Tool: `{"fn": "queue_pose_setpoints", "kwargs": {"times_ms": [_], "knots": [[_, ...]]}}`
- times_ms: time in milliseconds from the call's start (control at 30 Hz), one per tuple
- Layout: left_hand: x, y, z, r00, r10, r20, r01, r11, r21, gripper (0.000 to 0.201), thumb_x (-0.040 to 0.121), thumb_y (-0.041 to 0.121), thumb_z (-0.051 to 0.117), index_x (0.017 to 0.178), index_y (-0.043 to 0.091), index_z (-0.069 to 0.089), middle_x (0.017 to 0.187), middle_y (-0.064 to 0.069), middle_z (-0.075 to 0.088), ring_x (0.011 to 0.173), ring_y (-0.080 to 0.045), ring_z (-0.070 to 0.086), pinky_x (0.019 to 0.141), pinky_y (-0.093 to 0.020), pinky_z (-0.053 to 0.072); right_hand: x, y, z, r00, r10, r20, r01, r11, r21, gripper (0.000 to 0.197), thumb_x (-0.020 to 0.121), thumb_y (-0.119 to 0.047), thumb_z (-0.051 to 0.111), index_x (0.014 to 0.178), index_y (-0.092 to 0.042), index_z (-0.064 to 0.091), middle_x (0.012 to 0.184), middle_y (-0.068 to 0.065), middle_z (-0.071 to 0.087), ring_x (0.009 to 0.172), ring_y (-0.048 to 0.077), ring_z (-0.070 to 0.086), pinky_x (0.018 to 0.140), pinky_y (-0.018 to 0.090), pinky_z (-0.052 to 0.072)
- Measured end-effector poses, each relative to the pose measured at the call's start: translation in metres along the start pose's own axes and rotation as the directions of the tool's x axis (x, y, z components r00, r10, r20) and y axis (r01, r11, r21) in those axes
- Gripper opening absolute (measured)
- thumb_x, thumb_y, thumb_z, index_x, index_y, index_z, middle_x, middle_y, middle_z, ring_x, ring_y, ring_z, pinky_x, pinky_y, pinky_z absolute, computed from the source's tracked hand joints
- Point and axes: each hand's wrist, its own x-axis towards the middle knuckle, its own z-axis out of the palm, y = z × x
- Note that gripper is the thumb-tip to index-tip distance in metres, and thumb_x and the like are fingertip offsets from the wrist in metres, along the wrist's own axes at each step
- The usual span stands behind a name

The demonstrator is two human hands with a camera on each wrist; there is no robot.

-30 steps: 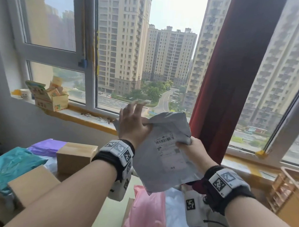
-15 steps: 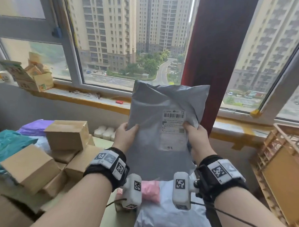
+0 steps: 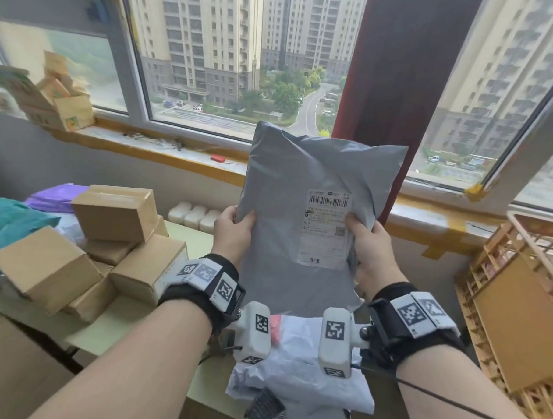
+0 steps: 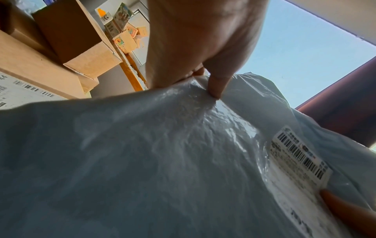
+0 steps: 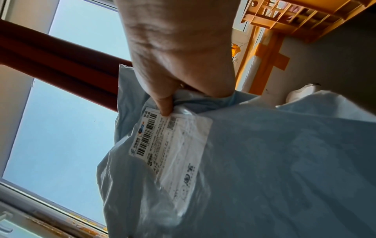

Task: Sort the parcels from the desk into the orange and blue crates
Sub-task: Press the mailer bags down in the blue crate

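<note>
Grey plastic mailer bag (image 3: 303, 210) is hanging upright above the desk, the left hand (image 3: 233, 231) and right hand (image 3: 367, 241) pinching its side edges. Brown cardboard boxes (image 3: 116, 212) are still waiting; the orange slatted crate (image 3: 517, 315) is standing at right.

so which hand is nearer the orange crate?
Right. The right hand grips the grey mailer's right edge, on the side where the orange crate stands. The left hand pinches the mailer's left edge, farther away.

Grey parcel (image 3: 288, 210) (white barcoded label (image 3: 326, 227)), orange crate (image 3: 518, 299).
</note>
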Motion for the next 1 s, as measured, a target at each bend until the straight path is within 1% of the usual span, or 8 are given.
{"fn": "queue_pose_setpoints", "kwargs": {"times_ms": [167,300,400,500,567,767,900,1000], "knots": [[-0.008,0.004,0.017,1.0,0.0,0.008,0.0,1.0,-0.012,0.009,0.094,0.017,0.061,0.084,0.016,0.06,0.094,-0.01,0.069,0.088,-0.026,0.065,0.087,-0.047,0.053,0.002,-0.003,-0.024,0.999,0.027,0.023,-0.027,0.999,0.022,0.019,0.096,-0.025,0.062,0.112,-0.014,0.065,0.105,0.007,0.074,0.099,0.027,0.07,0.097,0.053,0.052],[-0.019,0.008,0.037,0.999,0.019,0.042,-0.018,1.0,-0.024,0.009,0.095,0.016,0.059,0.086,0.014,0.06,0.092,-0.009,0.068,0.086,-0.024,0.063,0.085,-0.045,0.053,0.007,-0.01,-0.054,0.998,0.063,-0.014,-0.064,0.994,-0.087,0.04,0.084,-0.06,0.065,0.105,-0.027,0.071,0.108,-0.002,0.074,0.11,0.027,0.065,0.105,0.053,0.044],[-0.03,0.011,0.056,0.996,0.015,0.088,-0.011,0.999,-0.049,0.007,0.096,0.017,0.058,0.09,0.015,0.061,0.096,-0.01,0.069,0.087,-0.025,0.064,0.083,-0.043,0.053,0.007,-0.021,-0.082,0.998,0.034,-0.049,-0.037,0.997,-0.069,0.038,0.087,-0.05,0.066,0.109,-0.019,0.068,0.111,0.003,0.073,0.108,0.027,0.066,0.102,0.051,0.048],[-0.04,0.015,0.079,0.991,0.026,0.132,-0.014,0.995,-0.095,0.008,0.097,0.014,0.056,0.091,0.014,0.06,0.09,-0.007,0.069,0.078,-0.02,0.065,0.068,-0.031,0.056,0.002,-0.038,-0.11,0.99,-0.048,-0.134,0.037,0.996,-0.087,0.07,0.078,-0.058,0.069,0.132,-0.015,0.054,0.121,0.001,0.065,0.111,0.021,0.063,0.098,0.046,0.05],[-0.046,0.02,0.093,0.987,0.044,0.155,-0.025,0.992,-0.122,0.009,0.098,0.015,0.056,0.09,0.016,0.059,0.088,-0.006,0.069,0.075,-0.02,0.064,0.063,-0.029,0.054,-0.007,-0.053,-0.126,0.975,-0.115,-0.189,0.092,0.988,-0.124,0.064,0.09,-0.048,0.066,0.141,-0.018,0.042,0.124,-0.003,0.057,0.114,0.018,0.056,0.091,0.037,0.047],[-0.071,0.041,0.134,0.951,0.123,0.285,-0.096,0.99,-0.107,0.007,0.097,0.015,0.056,0.094,0.019,0.061,0.096,-0.008,0.07,0.082,-0.022,0.067,0.075,-0.037,0.058,-0.04,-0.091,-0.16,0.864,-0.417,-0.281,0.326,0.89,-0.32,0.073,0.09,-0.033,0.071,0.149,-0.028,0.028,0.138,-0.007,0.046,0.121,0.01,0.046,0.095,0.029,0.041],[-0.081,0.047,0.154,0.927,0.162,0.339,-0.132,0.985,-0.109,0.01,0.096,0.014,0.056,0.09,0.02,0.06,0.091,-0.007,0.068,0.084,-0.025,0.064,0.078,-0.041,0.055,-0.057,-0.106,-0.177,0.869,-0.361,-0.338,0.268,0.918,-0.292,0.09,0.084,-0.034,0.077,0.154,-0.023,0.021,0.124,-0.011,0.049,0.116,0.01,0.049,0.098,0.031,0.042],[-0.09,0.046,0.167,0.898,0.142,0.417,-0.104,0.988,-0.112,0.009,0.096,0.015,0.055,0.091,0.019,0.061,0.099,-0.015,0.069,0.085,-0.027,0.065,0.08,-0.045,0.056,-0.072,-0.1,-0.192,0.898,-0.245,-0.365,0.159,0.955,-0.249,0.091,0.08,-0.033,0.081,0.152,-0.021,0.026,0.128,-0.009,0.052,0.114,0.013,0.054,0.098,0.035,0.044]]}}
